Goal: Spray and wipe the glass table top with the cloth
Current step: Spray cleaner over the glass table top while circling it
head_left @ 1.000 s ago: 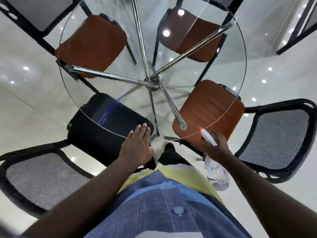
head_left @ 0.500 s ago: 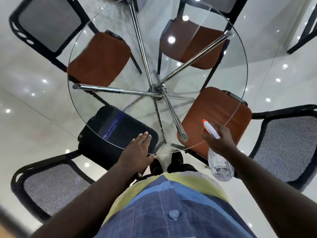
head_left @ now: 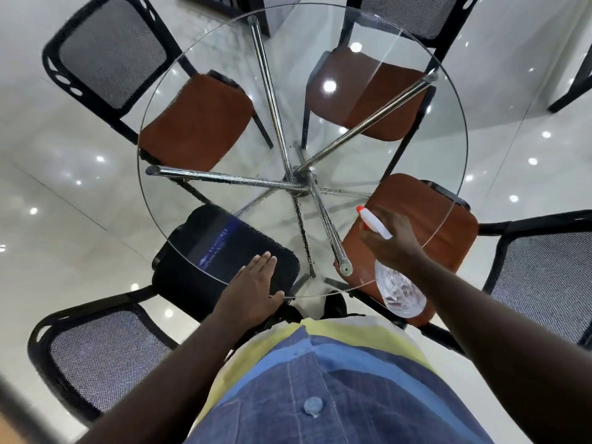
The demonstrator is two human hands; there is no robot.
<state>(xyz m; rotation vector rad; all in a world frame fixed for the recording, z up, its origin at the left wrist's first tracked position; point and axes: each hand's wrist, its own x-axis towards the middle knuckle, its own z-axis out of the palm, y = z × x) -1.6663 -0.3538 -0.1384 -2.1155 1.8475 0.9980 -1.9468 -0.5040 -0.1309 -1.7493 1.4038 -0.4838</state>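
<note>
The person wears a blue-and-yellow buttoned shirt [head_left: 323, 366].

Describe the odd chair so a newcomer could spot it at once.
Start at the round glass table top. At its near edge, under the flat left hand, sits a chair with a black seat. The other three seats are orange-brown.

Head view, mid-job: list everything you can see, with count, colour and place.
glass table top: one, clear, round, centre of view
table legs: four chrome tubes, crossing under the glass
brown-seat chairs: three, black frames, far left, far right, near right
black-seat chair: one, near left, partly under the glass
spray bottle: one, clear, white head, orange tip, near right edge
cloth: none in view
floor: white glossy tiles, all around
shirt: one, blue and yellow stripes, bottom of view
left hand: flat on the glass, near edge
right hand: grips the spray bottle
</note>
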